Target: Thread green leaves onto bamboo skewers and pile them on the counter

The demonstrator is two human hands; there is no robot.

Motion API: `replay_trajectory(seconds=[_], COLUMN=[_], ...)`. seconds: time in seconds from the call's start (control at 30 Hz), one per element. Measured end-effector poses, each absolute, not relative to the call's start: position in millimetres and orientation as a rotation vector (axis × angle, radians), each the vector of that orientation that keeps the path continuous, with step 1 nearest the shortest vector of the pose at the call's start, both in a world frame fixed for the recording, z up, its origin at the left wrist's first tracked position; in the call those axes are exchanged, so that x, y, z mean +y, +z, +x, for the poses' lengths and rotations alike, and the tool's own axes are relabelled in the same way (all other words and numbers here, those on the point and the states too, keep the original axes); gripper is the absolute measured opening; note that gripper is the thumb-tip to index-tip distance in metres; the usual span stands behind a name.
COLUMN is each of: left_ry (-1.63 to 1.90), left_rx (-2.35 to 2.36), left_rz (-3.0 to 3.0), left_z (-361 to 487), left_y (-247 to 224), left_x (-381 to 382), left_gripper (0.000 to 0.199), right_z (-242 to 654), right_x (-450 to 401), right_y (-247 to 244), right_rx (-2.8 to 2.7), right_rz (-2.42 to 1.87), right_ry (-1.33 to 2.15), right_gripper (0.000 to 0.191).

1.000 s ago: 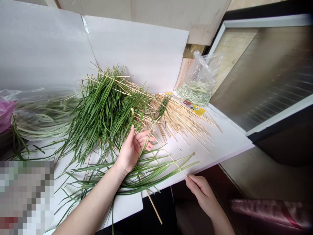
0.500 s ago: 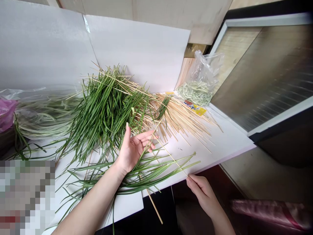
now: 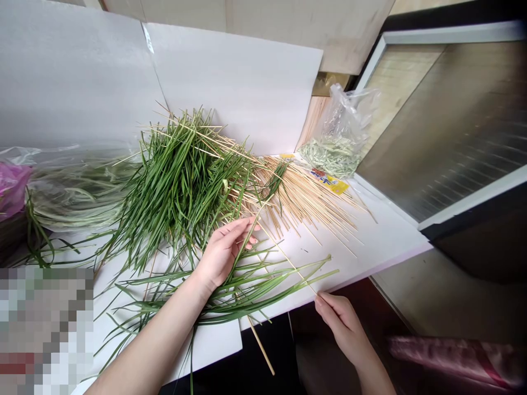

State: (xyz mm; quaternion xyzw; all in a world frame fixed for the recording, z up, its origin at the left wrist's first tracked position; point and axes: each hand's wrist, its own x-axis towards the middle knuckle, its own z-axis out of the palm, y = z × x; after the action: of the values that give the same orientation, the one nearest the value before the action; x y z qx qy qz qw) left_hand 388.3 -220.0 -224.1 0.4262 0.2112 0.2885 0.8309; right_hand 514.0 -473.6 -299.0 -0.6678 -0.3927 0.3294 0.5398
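In the head view my right hand (image 3: 340,318) pinches the lower end of a thin bamboo skewer (image 3: 294,267), which slants up and left toward my left hand. The thumb and fingers of my left hand (image 3: 224,247) close on a garlic chive (image 3: 246,241) beside the skewer's far part. That chive's end meets the skewer near my left fingertips; whether it is pierced I cannot tell. Under and in front of my left wrist lie several loose garlic chives (image 3: 263,299) on the white tabletop (image 3: 214,344). A thicker stick (image 3: 261,345) pokes out past the table's front edge.
Behind my left hand rises a large heap of chives (image 3: 177,186) with skewers on top. Many loose skewers (image 3: 313,203) fan out rightward. A clear bag (image 3: 335,148) of pale green pieces stands at the back right, and another plastic bag (image 3: 78,192) lies left. A framed glass panel (image 3: 448,137) borders the right.
My left thumb has come down from its raised position to close against the fingers at the chive. My right hand and the skewer have barely moved.
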Motion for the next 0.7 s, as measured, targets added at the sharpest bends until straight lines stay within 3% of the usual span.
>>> replay_trajectory(seconds=[0.7], left_ry=[0.706], left_rx=[0.485], left_rz=[0.961], left_z=[388.6], left_y=[-225.1], left_x=[-224.1], left_gripper=[0.024], right_z=[514.1], right_x=[-473.8], right_y=[-298.8], right_rx=[-0.922], right_rz=[-1.617], right_ry=[0.793], right_gripper=[0.047])
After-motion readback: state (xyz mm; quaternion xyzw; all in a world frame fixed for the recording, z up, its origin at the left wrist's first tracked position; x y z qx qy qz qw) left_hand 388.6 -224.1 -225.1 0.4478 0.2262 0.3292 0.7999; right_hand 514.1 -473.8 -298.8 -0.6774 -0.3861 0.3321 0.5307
